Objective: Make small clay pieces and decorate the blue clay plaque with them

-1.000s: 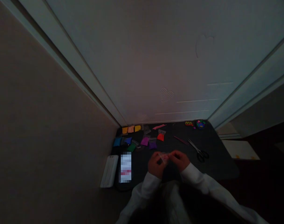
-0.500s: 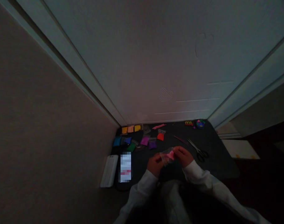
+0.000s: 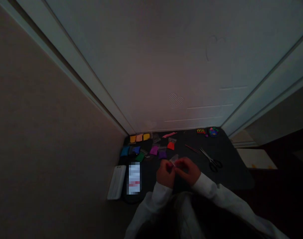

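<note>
Above the dark table's near side, a small clear plastic bag [image 3: 174, 158] is pinched between my two hands. My left hand [image 3: 165, 174] is closed on its left side, and a bit of pink shows at the fingertips. From the right, my right hand [image 3: 188, 170] grips the bag's edge with thumb and forefinger, close against the left fingers. Most of the bag's pink content is hidden by the fingers. Beyond the hands lie bags of purple [image 3: 162, 153] and red-orange [image 3: 170, 145] material. Scissors [image 3: 211, 160] with black handles lie right of my right hand.
The dark table [image 3: 231, 172] meets a pale panel at the back. Bags of yellow [image 3: 147, 136], green [image 3: 140, 156] and blue [image 3: 125, 151] line the left, with a lit phone [image 3: 134, 178] and a white case [image 3: 117, 182]. A thin pink tool [image 3: 192, 149] and a colourful round piece [image 3: 213, 132] lie right.
My hands have come closer together, the right one moving left. The bag, earlier spread with its pink lump in view, is now mostly covered by the fingers.
</note>
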A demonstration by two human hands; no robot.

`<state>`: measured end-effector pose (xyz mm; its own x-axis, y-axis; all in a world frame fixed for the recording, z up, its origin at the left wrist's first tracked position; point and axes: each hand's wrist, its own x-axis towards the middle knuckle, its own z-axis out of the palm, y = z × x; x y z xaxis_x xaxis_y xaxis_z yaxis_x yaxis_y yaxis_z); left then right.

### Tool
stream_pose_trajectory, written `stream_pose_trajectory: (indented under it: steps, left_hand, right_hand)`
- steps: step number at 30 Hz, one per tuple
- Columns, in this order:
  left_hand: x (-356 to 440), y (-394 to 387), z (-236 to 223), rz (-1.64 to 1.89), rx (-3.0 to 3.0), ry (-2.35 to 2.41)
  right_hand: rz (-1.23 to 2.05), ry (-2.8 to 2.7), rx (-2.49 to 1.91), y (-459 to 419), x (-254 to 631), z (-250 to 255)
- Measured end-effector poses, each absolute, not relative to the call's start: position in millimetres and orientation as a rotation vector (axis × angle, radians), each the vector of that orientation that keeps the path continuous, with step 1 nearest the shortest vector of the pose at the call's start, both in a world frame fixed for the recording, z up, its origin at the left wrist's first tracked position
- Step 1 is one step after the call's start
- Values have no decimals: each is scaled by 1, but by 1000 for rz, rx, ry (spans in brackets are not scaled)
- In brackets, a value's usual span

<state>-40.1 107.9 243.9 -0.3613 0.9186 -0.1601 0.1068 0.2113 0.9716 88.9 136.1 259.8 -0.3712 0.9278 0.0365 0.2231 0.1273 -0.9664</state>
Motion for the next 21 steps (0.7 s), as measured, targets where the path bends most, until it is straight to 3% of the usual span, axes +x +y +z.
stream_pose_trajectory:
  steps: [12,21]
  left_hand:
    - [-45,110,250,1081,888,1395]
    - [-34,110,230,1170,666,1282]
  right_hand:
    - [1132,-1868,-1213,140,95,249]
    - [1084,-1824,-1365,142,89,233]
